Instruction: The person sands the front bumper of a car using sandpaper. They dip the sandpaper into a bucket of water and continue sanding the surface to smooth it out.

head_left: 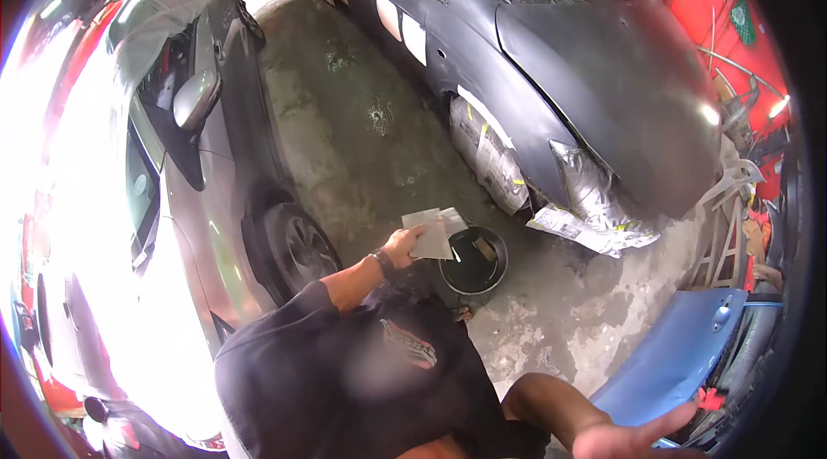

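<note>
Concrete garage floor (362, 140) between cars. Left hand (403, 245) grips grey rectangular sanding sheets (433, 232), flat, pale, just above black bucket (474, 262). Right hand (633, 437) spread wide, empty, near blue panel (680, 347).

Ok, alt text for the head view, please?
Left hand holds grey sheets over a black bucket on a concrete floor. Right hand is empty, near a blue panel, between a silver car and a masked grey car.
</note>
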Motion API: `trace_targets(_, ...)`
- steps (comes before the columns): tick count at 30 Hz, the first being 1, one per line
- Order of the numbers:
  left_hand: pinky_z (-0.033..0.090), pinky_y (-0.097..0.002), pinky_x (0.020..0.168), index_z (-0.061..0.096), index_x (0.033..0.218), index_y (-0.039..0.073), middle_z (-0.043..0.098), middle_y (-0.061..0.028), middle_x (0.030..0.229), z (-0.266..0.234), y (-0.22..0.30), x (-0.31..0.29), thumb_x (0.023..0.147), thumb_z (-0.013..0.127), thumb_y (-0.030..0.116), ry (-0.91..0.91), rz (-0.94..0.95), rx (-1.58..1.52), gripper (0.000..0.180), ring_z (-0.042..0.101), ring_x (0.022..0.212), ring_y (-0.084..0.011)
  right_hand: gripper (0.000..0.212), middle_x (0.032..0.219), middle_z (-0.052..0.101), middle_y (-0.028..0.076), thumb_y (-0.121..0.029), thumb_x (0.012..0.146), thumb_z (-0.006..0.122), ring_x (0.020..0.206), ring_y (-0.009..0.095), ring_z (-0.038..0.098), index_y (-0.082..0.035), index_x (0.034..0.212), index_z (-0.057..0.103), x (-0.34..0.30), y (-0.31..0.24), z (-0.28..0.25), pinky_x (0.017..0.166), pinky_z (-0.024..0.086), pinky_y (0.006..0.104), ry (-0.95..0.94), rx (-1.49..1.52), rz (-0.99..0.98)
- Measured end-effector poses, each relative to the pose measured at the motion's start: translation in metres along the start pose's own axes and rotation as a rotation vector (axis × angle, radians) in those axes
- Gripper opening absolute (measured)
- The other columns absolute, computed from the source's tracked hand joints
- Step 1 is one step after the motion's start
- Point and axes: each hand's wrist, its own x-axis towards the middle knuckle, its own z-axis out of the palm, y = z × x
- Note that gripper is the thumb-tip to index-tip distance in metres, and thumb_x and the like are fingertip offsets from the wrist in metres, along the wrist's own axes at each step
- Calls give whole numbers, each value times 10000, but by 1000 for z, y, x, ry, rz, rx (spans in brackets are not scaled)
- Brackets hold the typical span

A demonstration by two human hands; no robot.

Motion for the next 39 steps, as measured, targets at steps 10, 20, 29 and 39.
trace_targets(10,552,-398,716,654,1093,-3,699,-140,1015,84,-91,26,949,640,301,-431,119,897,336,690,864,-220,524,1411,505,192,-256,962,486,1380,298,415,43,1392,475,-221,-106,68,1179,270,421,-1193,1382,811)
trace_targets(20,519,-288,701,693,1105,-16,714,-56,933,49,-147,8,965,613,258,-443,323,956,317,667,831,-128,681,1580,235,256,-465,1025,360,1446,435,276,-19,1534,283,-404,-154,29,1145,150,644,-1747,998,181)
trace_targets(29,523,-316,700,725,1096,59,702,-50,844,-74,-148,50,977,627,348,-34,-207,673,327,651,765,-136,632,1536,274,324,-409,1040,388,1405,491,292,15,1503,318,-613,-57,-152,1152,260,537,-2510,429,959)
trace_targets(39,514,-304,833,655,1249,69,677,-52,1070,-152,-217,20,975,608,272,-122,-1,1292,345,635,955,-142,656,1485,367,319,-451,1031,406,1357,437,396,46,1460,380,-595,-93,-181,1102,342,504,-2746,267,1257)
